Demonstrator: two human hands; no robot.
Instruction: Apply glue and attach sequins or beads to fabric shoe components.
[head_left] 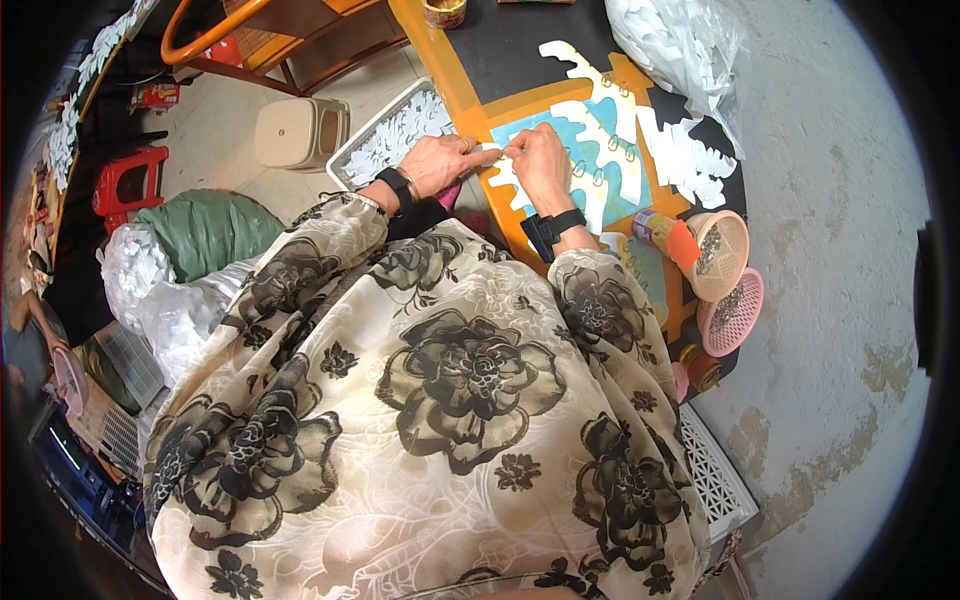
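Table (470,80), orange-edged with dark top, standing on a bare concrete floor (830,200). Left hand (438,163) and right hand (537,165), fingertips closed together on one small white cut-out piece (492,152) at the table's near edge, above a blue template sheet (580,150). Adjacent: further white cut-outs (685,160), tan basket (722,255), pink basket (735,312), tray (395,130) of white pieces at left.

Setting: a worn, patchy concrete floor (840,300) is stretching well right of the fingers; a wooden chair (270,40) and beige bin (298,132) are standing to their left, a red stool (130,180) sitting farther left.
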